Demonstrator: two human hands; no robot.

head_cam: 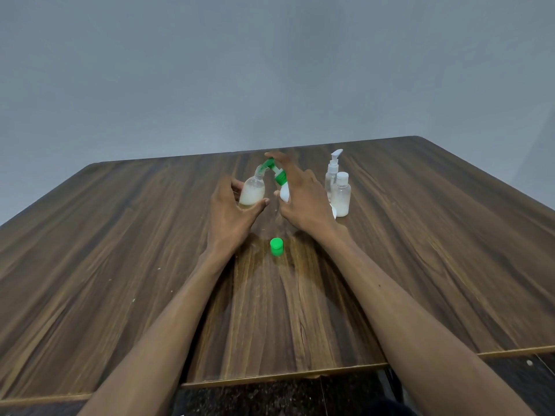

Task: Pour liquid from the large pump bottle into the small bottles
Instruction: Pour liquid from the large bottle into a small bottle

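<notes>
Green cap [276, 246] nearest on table [120, 235]; left hand [231, 208] grips small bottle [252, 192]; right hand [300, 193] clamped on pump bottle [283, 187], nozzle at small bottle's mouth.

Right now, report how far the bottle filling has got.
Done: the capped small bottle on the right holds white liquid. In hand: the left hand grips an open small bottle, partly filled, while the right hand works the green-topped pump bottle at its mouth. Left: its green cap lies on the table; the small pump bottle looks nearly empty.
</notes>
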